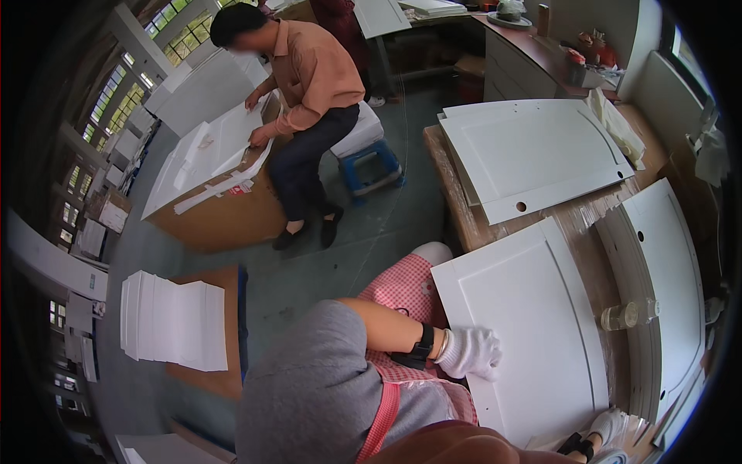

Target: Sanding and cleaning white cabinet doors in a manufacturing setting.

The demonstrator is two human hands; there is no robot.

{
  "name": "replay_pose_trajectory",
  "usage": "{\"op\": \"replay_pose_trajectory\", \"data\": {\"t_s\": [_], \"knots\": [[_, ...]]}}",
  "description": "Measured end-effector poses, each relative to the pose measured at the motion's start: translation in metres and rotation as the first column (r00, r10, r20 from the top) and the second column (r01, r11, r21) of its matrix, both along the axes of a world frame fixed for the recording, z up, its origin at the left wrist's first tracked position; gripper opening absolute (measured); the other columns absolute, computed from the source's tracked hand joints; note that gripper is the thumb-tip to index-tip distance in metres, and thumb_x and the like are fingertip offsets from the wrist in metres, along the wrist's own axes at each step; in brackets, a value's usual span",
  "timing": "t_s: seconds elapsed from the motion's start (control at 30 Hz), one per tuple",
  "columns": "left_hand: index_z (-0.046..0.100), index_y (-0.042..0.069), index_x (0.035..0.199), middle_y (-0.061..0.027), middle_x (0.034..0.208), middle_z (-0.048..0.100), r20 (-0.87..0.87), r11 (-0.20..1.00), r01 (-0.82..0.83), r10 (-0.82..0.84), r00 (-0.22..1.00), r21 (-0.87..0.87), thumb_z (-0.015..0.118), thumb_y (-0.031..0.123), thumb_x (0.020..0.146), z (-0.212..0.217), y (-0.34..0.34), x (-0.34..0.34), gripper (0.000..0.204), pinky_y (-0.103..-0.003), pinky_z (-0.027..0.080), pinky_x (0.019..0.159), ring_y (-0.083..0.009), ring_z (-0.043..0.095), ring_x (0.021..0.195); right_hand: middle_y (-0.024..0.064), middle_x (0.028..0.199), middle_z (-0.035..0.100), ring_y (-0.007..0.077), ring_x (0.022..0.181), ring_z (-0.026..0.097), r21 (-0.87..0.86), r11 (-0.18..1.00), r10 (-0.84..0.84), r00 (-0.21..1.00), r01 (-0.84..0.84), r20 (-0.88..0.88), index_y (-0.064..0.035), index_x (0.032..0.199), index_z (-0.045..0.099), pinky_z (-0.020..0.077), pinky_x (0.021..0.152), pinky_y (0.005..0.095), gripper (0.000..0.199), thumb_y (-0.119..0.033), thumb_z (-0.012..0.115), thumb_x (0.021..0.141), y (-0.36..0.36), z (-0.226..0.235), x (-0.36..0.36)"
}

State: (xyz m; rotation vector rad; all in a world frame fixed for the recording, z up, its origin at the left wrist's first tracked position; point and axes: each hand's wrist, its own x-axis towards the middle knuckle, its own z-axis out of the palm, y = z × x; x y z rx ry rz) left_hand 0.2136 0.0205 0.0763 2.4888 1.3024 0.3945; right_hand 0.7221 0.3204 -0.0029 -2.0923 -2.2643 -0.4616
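Observation:
A white door panel [533, 317] with a recessed centre lies across my lap, its far side against a wrapped stack. My left hand [473, 353], in a white knit glove with a black band at the wrist, rests on the panel's left part. Its fingers are curled together, and whatever may be in them is hidden. Down at the panel's lower right corner is my right hand [608, 425], also gloved. Its fingers are too small and partly hidden to read.
White panels with round holes [541, 155] lie on a wrapped stack ahead; more panels [665, 286] stand at right beside a clear jar [618, 317]. A co-worker [317, 100] sits on a blue stool [372, 168] at a large carton [224, 209]. White boards [174, 321] lie at left.

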Motion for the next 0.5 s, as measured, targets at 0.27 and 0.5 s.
{"op": "replay_pose_trajectory", "data": {"t_s": [0.27,0.5], "knots": [[0.075,0.026,0.114,-0.0085,0.096,0.070,0.008,1.000,0.027,-0.027,1.000,-0.007,0.067,0.023,0.080,-0.006,0.000,-0.002,0.035,-0.046,0.054,0.078,-0.0332,0.069,0.093,0.0228,0.125,0.073,0.0379,0.117,0.069,0.026,0.997,0.067,0.998,-0.067,-0.021,0.0023,0.126,0.071,0.0547,0.096,0.0473,0.042,-0.024,0.046,0.105,-0.109,-0.007,0.009],[0.075,0.026,0.112,-0.0081,0.096,0.071,0.025,1.000,0.021,-0.021,0.999,0.008,0.068,0.023,0.079,-0.003,-0.002,-0.002,0.034,-0.046,0.054,0.080,-0.0326,0.070,0.095,0.0244,0.134,0.068,0.0395,0.125,0.063,0.067,0.998,0.007,0.999,-0.004,-0.043,0.0041,0.134,0.066,0.0508,0.103,0.0468,0.045,-0.025,0.045,0.107,-0.052,-0.006,0.006]]}}
